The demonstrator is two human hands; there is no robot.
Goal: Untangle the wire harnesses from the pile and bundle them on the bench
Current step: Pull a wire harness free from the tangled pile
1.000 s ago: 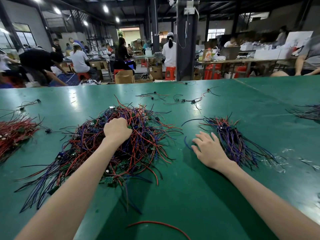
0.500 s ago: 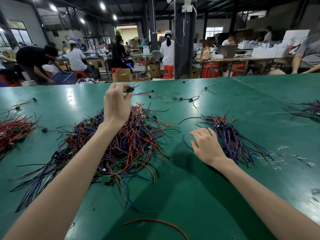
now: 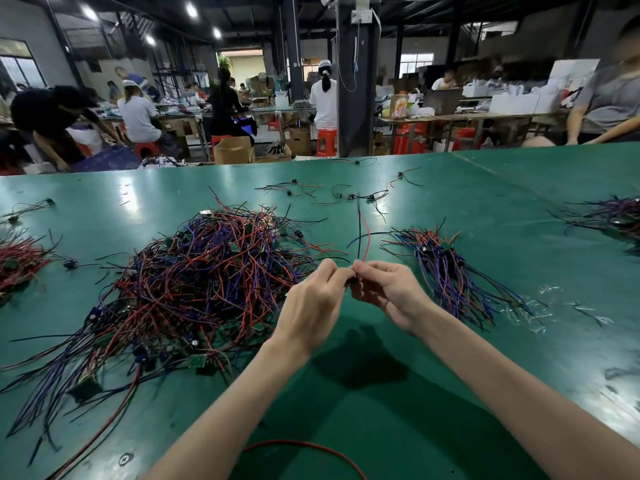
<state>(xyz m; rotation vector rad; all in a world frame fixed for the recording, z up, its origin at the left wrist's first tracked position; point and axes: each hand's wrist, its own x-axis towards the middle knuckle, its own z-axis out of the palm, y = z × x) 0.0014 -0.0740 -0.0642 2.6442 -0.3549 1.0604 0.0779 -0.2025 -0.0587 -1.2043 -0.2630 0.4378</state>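
Observation:
A big tangled pile of red, blue, purple and black wire harnesses [image 3: 204, 282] with small green boards lies on the green bench [image 3: 381, 403], left of centre. Right of it lies a sorted bundle of harnesses [image 3: 446, 271], its wires fanned toward me. Between the two, above the bench, my left hand [image 3: 311, 306] and my right hand [image 3: 384, 292] meet fingertip to fingertip. Together they pinch one small harness [image 3: 363, 237] whose red and black wires stick straight up.
Several loose harnesses [image 3: 346, 195] lie farther back on the bench. A red bundle [image 3: 17, 261] sits at the left edge, another dark bundle [image 3: 609, 216] at the right edge. A stray red wire [image 3: 304, 448] curls near me. Clear plastic scraps [image 3: 526, 313] lie right. People work at benches beyond.
My left hand lifted one harness out of the pile and brought it right toward me. My right hand left the bench beside the sorted bundle and joined the left on that harness.

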